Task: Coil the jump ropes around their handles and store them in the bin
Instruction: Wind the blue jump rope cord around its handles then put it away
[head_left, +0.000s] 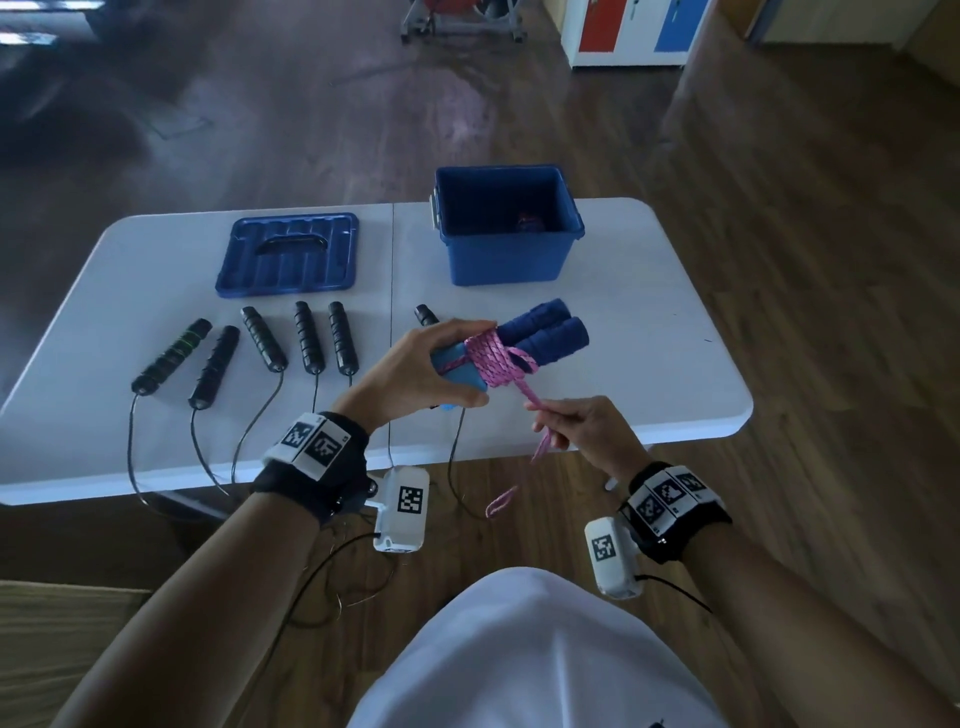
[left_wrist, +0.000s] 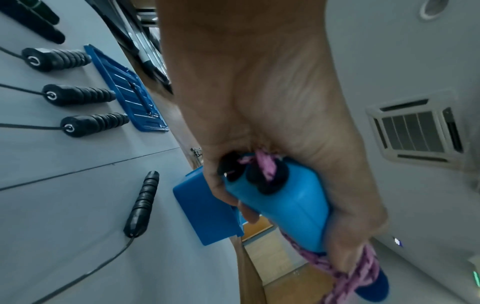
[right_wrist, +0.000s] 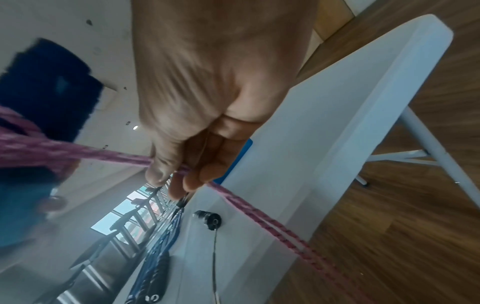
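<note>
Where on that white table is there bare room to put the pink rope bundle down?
Bare table lies right of the blue bin, to the right edge, and between bin and lid. The left half in front of the lid is crowded with black handles and their cords.

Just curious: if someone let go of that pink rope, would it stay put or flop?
Probably flop: beyond the right hand the pink rope hangs limp in a loose loop. The braid looks grippy, so the turns around the blue handles may hold briefly, but likely loosen.
</note>
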